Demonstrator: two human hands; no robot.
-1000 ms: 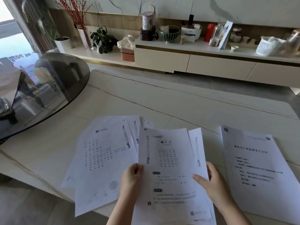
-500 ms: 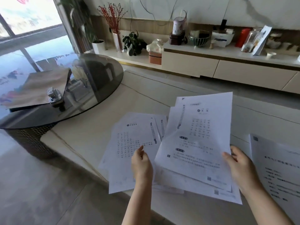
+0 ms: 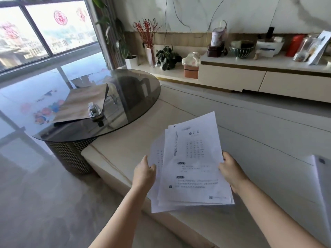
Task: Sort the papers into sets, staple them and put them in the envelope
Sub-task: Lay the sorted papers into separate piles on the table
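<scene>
Landmark: pale stone table (image 3: pixel 250 133), long, veined, running from the lower centre to the right edge.

Round dark glass table (image 3: pixel 114 104) stands touching the stone table's left end, its top slightly higher and overlapping the stone edge.

Low cream cabinet (image 3: pixel 232 77) runs along the wall beyond the stone table's far side, carrying plants, jars and a wire bowl.

Brown envelope (image 3: pixel 80 106) lies flat on the glass table, well to the left of the stone table. A stapler (image 3: pixel 93 110) sits on the envelope's right corner.

Stack of printed papers (image 3: pixel 191 169) is held above the stone table's near left part, sheets fanned unevenly, lower edges overhanging the table's near edge. Whether the stack touches the table cannot be told.

A second set of papers (image 3: pixel 320 176) lies flat on the stone table at its right end, cut off by the frame.

Left hand (image 3: pixel 144 174) grips the stack's left edge, fingers curled against the sheets. Right hand (image 3: pixel 231 171) grips the stack's right edge, thumb on top, fingers under the sheets.
</scene>
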